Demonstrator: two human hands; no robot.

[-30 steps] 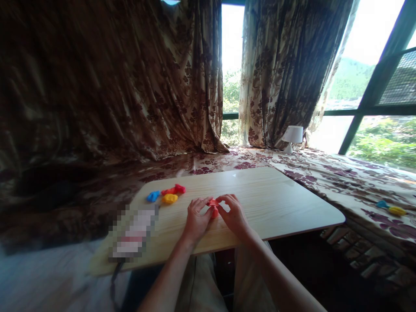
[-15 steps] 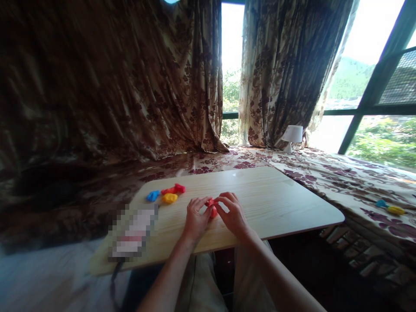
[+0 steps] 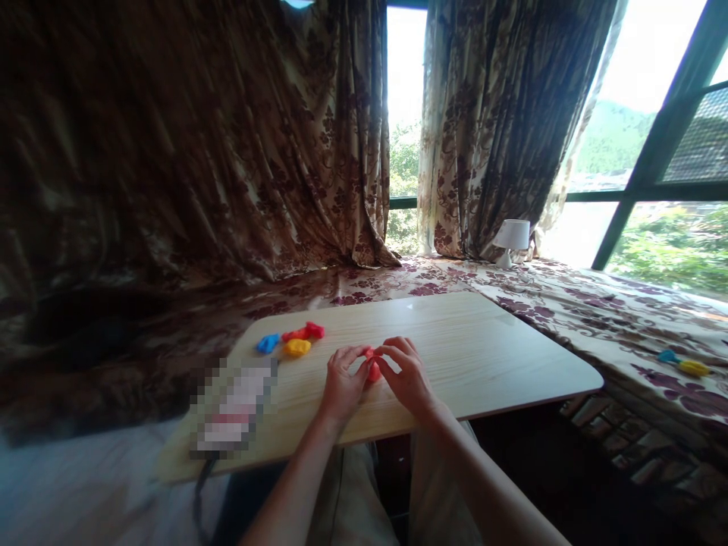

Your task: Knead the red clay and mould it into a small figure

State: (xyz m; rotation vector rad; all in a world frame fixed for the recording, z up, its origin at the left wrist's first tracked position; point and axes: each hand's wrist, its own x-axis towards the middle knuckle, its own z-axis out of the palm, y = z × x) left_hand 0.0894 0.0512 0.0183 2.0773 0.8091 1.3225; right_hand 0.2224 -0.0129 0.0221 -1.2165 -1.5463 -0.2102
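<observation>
A small soft red lump is pinched between my two hands, low over the front middle of the table. Its lower part is rounded and hangs below my fingertips; a thinner upper part shows between them. My left hand grips it from the left with thumb and forefinger. From the right, the thumb and forefinger of my right hand close on the same piece. Fingers cover much of it, and its material cannot be made out.
Left of my hands lie crumpled pieces: blue, yellow and red. A blurred-out object with a cord is at the left edge of the pale wooden table. A white lamp stands behind, on flowered cloth.
The red lump's upper part, spread wider a second ago, now shows narrower between my fingertips. My hands have shifted very slightly left, still pinching it.
</observation>
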